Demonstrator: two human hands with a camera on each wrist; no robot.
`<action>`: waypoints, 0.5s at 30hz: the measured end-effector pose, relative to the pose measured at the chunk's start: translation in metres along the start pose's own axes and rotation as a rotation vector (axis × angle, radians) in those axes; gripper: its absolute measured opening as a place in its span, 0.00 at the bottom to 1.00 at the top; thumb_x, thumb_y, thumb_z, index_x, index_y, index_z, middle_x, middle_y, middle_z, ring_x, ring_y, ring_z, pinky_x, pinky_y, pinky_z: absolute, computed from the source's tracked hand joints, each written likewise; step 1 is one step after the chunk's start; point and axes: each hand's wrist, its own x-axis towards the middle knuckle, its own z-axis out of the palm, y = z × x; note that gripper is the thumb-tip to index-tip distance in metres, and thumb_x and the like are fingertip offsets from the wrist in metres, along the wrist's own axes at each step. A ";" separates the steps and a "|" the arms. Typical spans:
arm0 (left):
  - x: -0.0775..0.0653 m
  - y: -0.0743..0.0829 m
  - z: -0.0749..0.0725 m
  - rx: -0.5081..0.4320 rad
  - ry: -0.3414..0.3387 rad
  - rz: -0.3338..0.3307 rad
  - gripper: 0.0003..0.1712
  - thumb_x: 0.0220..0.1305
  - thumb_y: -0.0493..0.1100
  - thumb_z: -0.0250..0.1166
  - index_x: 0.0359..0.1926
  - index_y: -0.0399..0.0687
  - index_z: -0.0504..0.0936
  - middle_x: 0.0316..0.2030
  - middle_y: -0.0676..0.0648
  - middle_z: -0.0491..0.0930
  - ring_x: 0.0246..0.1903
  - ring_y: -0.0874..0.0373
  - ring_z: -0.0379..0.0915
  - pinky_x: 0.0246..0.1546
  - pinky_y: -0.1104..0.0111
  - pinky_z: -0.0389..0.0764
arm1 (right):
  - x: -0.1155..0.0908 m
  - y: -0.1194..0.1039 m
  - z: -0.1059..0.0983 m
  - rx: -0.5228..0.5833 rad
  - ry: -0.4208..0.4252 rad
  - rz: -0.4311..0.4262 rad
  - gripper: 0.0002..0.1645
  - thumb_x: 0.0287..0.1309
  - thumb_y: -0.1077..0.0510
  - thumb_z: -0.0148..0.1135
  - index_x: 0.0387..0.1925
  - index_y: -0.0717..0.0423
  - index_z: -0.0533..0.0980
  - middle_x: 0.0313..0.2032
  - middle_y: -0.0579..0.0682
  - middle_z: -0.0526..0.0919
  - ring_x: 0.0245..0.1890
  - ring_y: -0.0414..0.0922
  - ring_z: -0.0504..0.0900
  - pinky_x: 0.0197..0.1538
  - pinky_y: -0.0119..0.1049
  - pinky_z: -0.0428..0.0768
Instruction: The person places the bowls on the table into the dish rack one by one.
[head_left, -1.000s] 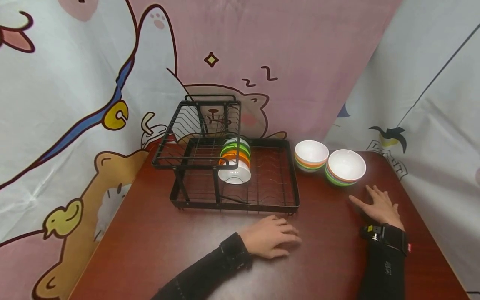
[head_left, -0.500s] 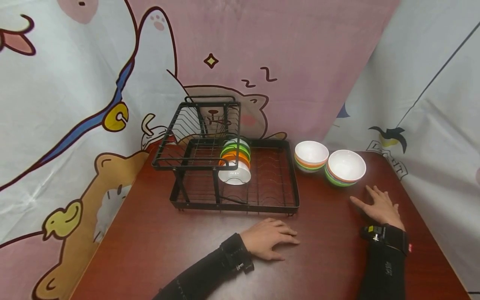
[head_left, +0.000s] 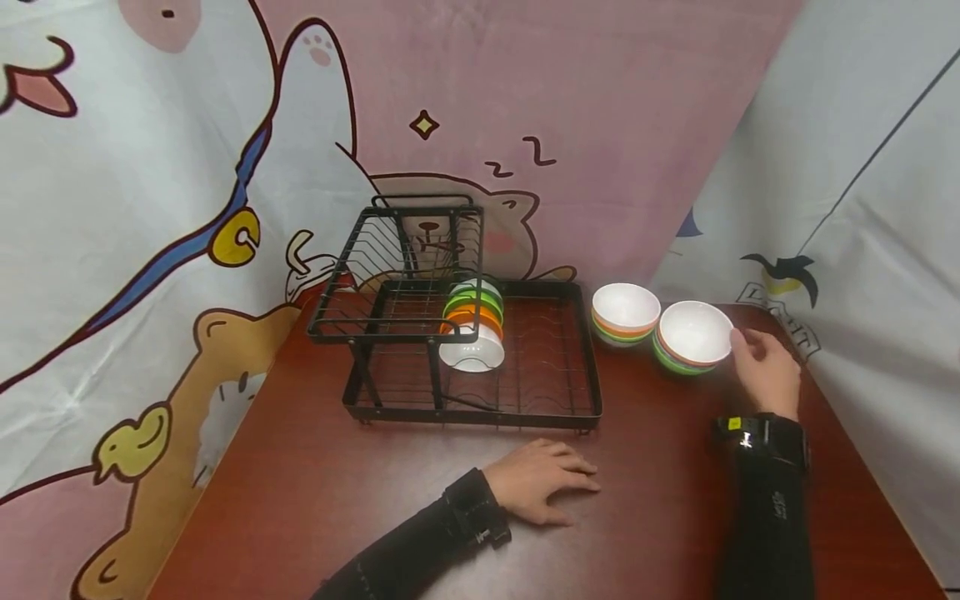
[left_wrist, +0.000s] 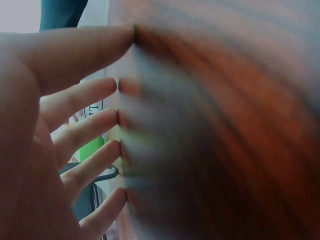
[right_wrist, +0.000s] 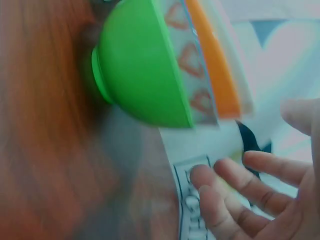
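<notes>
My right hand (head_left: pixel 768 375) is at the right rim of the right-hand stack of nested bowls (head_left: pixel 688 335), its thumb near the white top bowl. In the right wrist view, a green bowl (right_wrist: pixel 140 70) forms the base, with a heart-patterned bowl (right_wrist: pixel 192 65), an orange bowl (right_wrist: pixel 220 75) and a white bowl above it. A gap shows there between the stack and the parted fingers (right_wrist: pixel 272 170). My left hand (head_left: pixel 536 482) rests palm down on the table, fingers spread; its fingertips (left_wrist: pixel 114 117) touch the tabletop in the left wrist view.
A black two-tier dish rack (head_left: pixel 480 417) stands left of the stacks. Several bowls stand on edge in its lower tray, a white bowl (head_left: pixel 472 354) at the front. Another bowl stack (head_left: pixel 626 310) sits between rack and right stack. A printed cloth (head_left: pixel 600 108) backs the table.
My right hand has lifted from the table and moved forward to the right stack's rim, its fingers drawing in. My left hand stays on the table, its fingers a little more spread than at first.
</notes>
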 end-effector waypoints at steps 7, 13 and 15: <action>0.001 0.003 -0.003 0.008 0.000 0.020 0.36 0.66 0.67 0.66 0.73 0.74 0.72 0.75 0.64 0.68 0.73 0.65 0.63 0.73 0.64 0.68 | 0.010 -0.023 0.018 -0.150 0.110 -0.007 0.35 0.74 0.45 0.50 0.67 0.69 0.73 0.63 0.74 0.76 0.66 0.73 0.72 0.69 0.68 0.67; 0.000 0.001 -0.005 0.008 0.004 0.014 0.35 0.66 0.67 0.66 0.73 0.74 0.72 0.74 0.63 0.69 0.73 0.65 0.64 0.74 0.64 0.67 | 0.009 -0.034 0.027 -0.112 0.256 -0.034 0.31 0.79 0.48 0.43 0.66 0.65 0.75 0.62 0.72 0.79 0.64 0.72 0.74 0.71 0.65 0.68; -0.001 0.001 -0.004 0.013 0.005 0.013 0.35 0.66 0.67 0.66 0.73 0.74 0.72 0.74 0.64 0.69 0.73 0.65 0.64 0.74 0.64 0.67 | 0.008 -0.036 0.028 -0.094 0.290 -0.051 0.31 0.80 0.48 0.41 0.67 0.65 0.75 0.63 0.72 0.78 0.65 0.72 0.74 0.72 0.65 0.68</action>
